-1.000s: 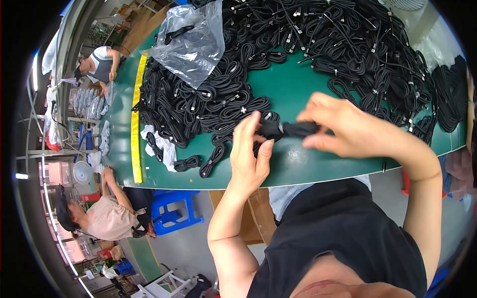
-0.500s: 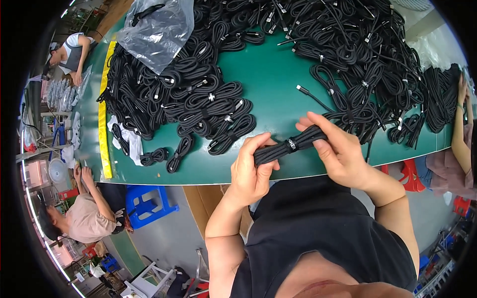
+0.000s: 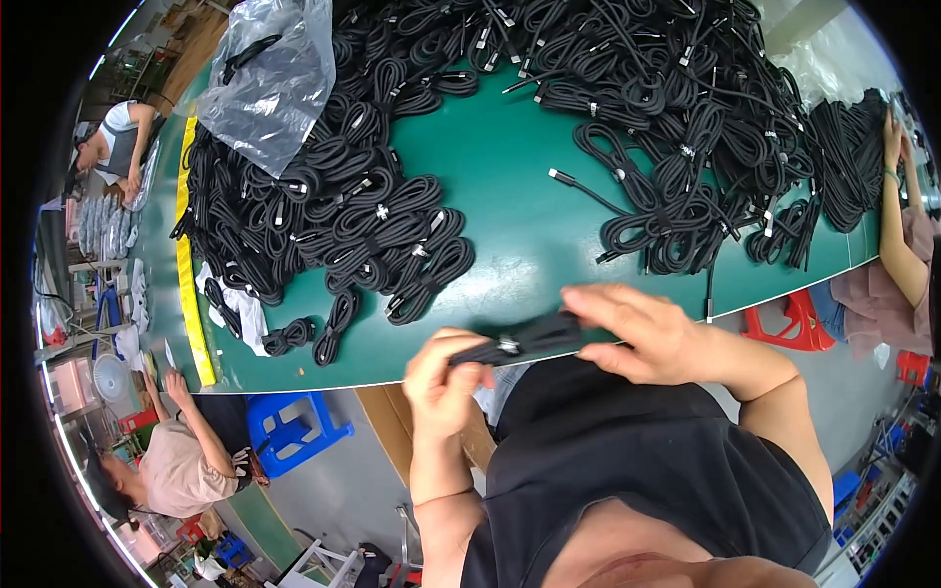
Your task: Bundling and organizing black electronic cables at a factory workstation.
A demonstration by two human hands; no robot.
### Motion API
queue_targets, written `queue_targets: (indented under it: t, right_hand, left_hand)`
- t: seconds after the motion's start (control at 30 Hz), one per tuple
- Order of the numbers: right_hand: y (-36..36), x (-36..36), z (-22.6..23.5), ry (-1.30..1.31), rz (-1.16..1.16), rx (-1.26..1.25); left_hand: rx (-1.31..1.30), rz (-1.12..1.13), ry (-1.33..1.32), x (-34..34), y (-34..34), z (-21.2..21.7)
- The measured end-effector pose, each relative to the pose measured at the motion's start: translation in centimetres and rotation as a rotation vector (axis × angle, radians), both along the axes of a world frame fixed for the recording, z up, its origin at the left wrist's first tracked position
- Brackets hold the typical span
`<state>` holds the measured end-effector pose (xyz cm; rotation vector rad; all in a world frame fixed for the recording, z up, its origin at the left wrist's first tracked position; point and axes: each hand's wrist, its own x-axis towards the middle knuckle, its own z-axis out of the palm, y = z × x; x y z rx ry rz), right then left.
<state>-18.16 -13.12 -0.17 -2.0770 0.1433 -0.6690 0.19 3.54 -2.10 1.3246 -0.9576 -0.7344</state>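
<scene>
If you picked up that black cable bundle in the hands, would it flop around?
Probably not much. The bundle is tied in the middle, and it spans straight between the left hand and right hand. It looks light, pinched by fingertips. The untied cable on the table would likely flop.

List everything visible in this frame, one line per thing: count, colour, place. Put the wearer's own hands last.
cable bundle: one, black, held between both hands at the table's near edge.
tied cable coils: many, black, heaped on the left half of the table.
loose cables: many, black, piled on the far and right side.
table: one, green top, yellow strip along its left end.
plastic bag: one, clear, far left on the coils.
stool: one, blue, under the table.
co-workers: three in part, at the left and right edges.
left hand: grips the bundle's left end.
right hand: pinches the bundle's right end.
</scene>
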Motion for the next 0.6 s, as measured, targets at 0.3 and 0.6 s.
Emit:
queue_targets:
  t: [0.3, 0.6]
  right_hand:
    - [-6.8, 1.5, 0.7, 0.394, -0.613, -0.854]
    - [-6.8, 2.1, 0.8, 0.212, -0.483, -0.640]
  left_hand:
    - [-0.587, 0.145, 0.949, 6.5, -1.4, 1.0]
    - [-0.131, -0.080, 0.552, 1.8, -5.1, 0.3]
